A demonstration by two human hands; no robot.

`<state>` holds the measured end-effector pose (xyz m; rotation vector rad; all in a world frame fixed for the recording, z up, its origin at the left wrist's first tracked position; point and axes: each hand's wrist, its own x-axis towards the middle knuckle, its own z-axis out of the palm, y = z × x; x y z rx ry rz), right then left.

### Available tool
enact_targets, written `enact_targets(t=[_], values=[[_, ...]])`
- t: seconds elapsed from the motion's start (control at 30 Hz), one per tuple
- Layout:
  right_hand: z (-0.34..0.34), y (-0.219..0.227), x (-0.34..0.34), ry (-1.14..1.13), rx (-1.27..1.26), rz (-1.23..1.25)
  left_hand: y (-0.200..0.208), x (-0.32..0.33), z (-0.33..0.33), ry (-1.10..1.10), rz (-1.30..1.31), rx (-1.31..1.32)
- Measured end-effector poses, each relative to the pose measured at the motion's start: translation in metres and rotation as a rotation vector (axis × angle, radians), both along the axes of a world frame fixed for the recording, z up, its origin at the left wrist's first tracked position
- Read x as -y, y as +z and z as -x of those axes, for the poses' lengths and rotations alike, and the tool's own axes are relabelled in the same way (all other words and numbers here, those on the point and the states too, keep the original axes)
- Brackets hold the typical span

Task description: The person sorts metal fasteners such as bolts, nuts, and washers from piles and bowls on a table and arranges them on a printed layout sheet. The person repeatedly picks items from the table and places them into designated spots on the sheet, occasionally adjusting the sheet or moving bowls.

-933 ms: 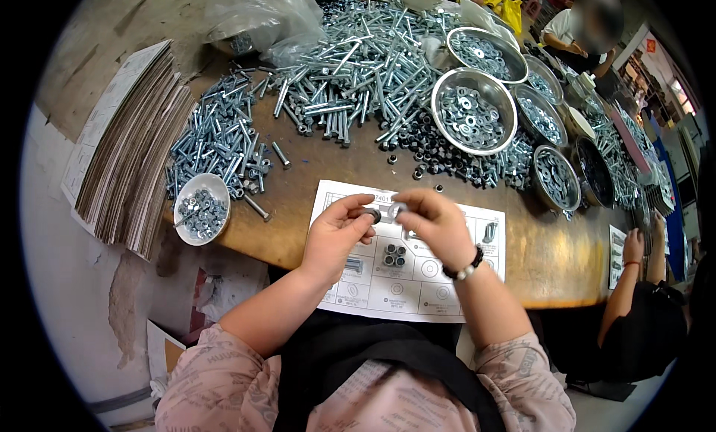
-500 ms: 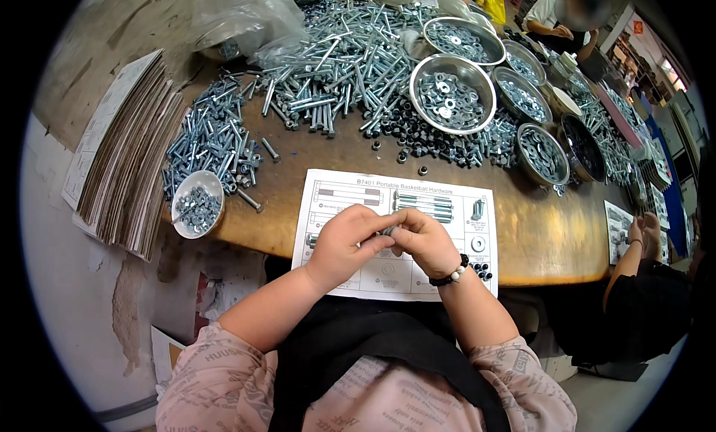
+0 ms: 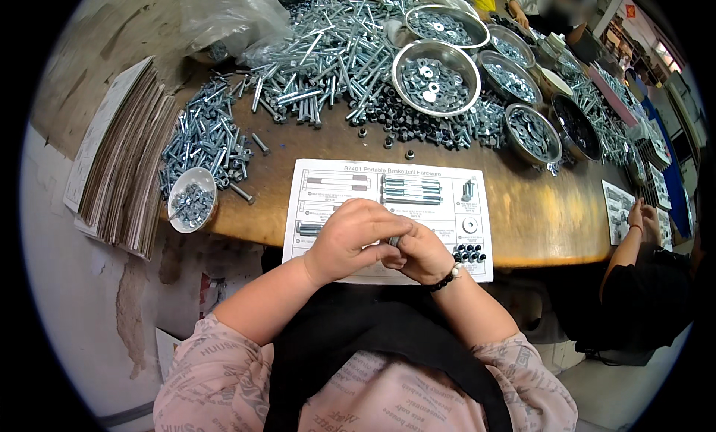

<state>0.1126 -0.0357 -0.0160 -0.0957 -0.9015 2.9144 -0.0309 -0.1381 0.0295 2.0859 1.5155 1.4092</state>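
My two hands meet over a printed hardware sheet (image 3: 481,270) at the table's front edge. Between the fingers shows a bit of grey metal, apparently washers (image 3: 394,240), mostly hidden. My left hand (image 3: 350,240) pinches at it with curled fingers. Cupped against it, my right hand (image 3: 426,254) closes round the other side. Silver long bolts (image 3: 410,190) lie side by side on the sheet's upper middle, and more bolts (image 3: 308,228) stick out left of my left hand. Small black-and-silver nuts (image 3: 470,253) sit in rows near my right wrist.
Heaped bolts (image 3: 328,59) cover the table's back, with black nuts (image 3: 425,123) before them. A steel bowl of washers (image 3: 436,110) and several other bowls stand back right. A white bowl (image 3: 212,217) and stacked cardboard sheets (image 3: 123,164) are left. Another person's hands (image 3: 647,217) work at right.
My right hand has turned and dropped slightly, its fingers now cupped under the left ones. The grey pieces are more hidden. The whole view has shifted a little.
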Motion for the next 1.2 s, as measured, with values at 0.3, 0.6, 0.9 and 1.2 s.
enact_targets(t=[0.3,0.6,0.9,1.2], values=[[-0.075,0.005,-0.052,-0.682,0.441,-0.447,-0.009,-0.016,-0.013,0.019,0.408,0.262],[-0.127,-0.015,-0.073,-1.078,0.468,-0.398,-0.061,-0.061,-0.053,-0.168,0.627,-0.324],[-0.132,-0.025,-0.069,-0.986,0.613,-0.618,-0.061,-0.064,-0.060,-0.186,0.687,-0.354],[-0.157,-0.027,-0.054,-0.831,0.874,-1.474,-0.024,-0.012,0.000,0.268,0.573,-0.012]])
